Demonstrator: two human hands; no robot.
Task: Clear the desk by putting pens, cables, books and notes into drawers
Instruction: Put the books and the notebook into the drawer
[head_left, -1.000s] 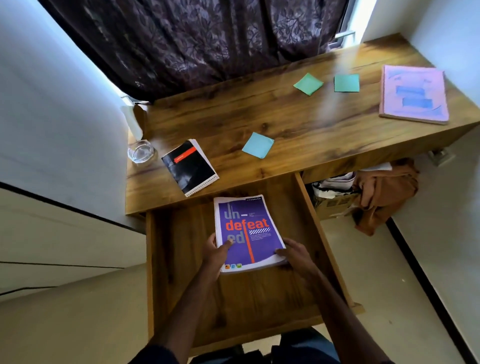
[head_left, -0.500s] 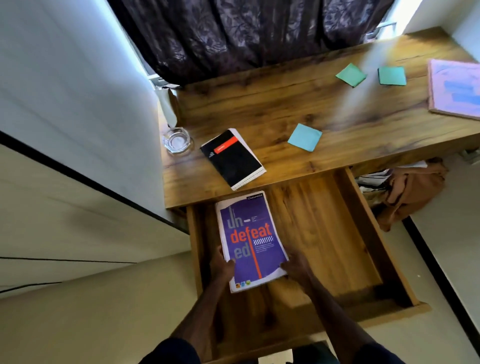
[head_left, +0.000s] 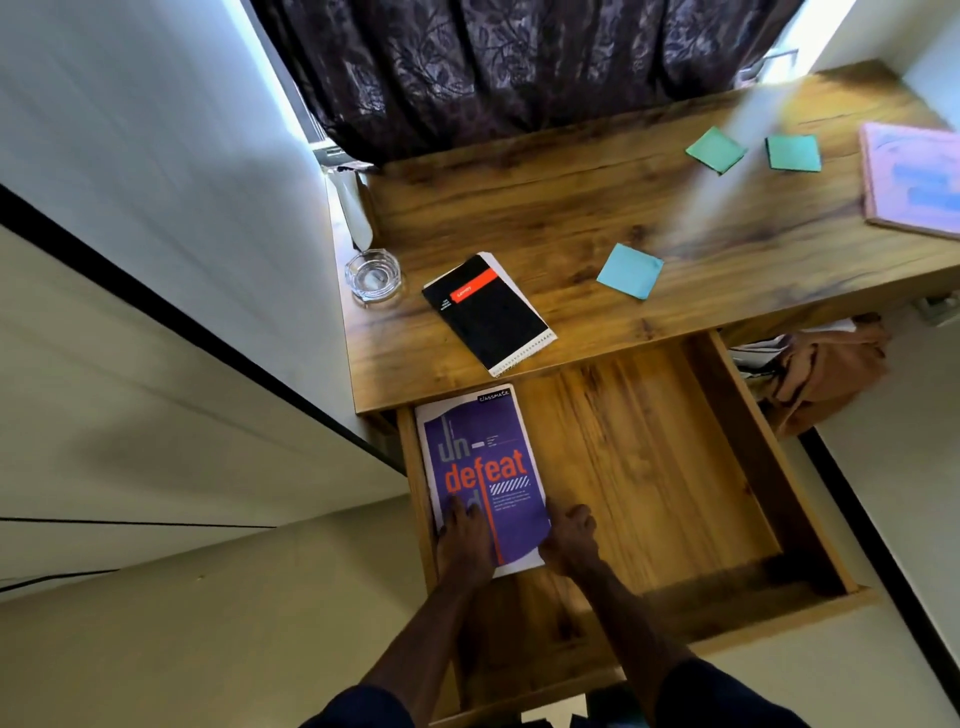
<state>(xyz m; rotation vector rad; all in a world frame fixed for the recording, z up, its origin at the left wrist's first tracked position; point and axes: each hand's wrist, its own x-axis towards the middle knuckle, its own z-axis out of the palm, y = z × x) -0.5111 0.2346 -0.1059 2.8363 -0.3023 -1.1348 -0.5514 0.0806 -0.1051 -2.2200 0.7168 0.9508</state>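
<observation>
book (head_left: 480, 467) laid in the drawer (head_left: 649, 467), both hands on its near end

thin softcover, so probably light and bendy with a slick cover; best taken by the near edge. it lies flat against the drawer's left wall, far end at the counter (head_left: 545, 223) lip. left hand (head_left: 465, 543) rests on the cover, fingers (head_left: 457, 512) laid flat; right hand (head_left: 569, 540) curls onto the lower right edge. a second ago it sat mid-drawer; now it is pushed left and further in.

A dark floral-patterned curtain (head_left: 519, 67) hangs behind the brown wooden desk (head_left: 545, 208); daylight edges it beside a plain white wall (head_left: 156, 130).
</observation>
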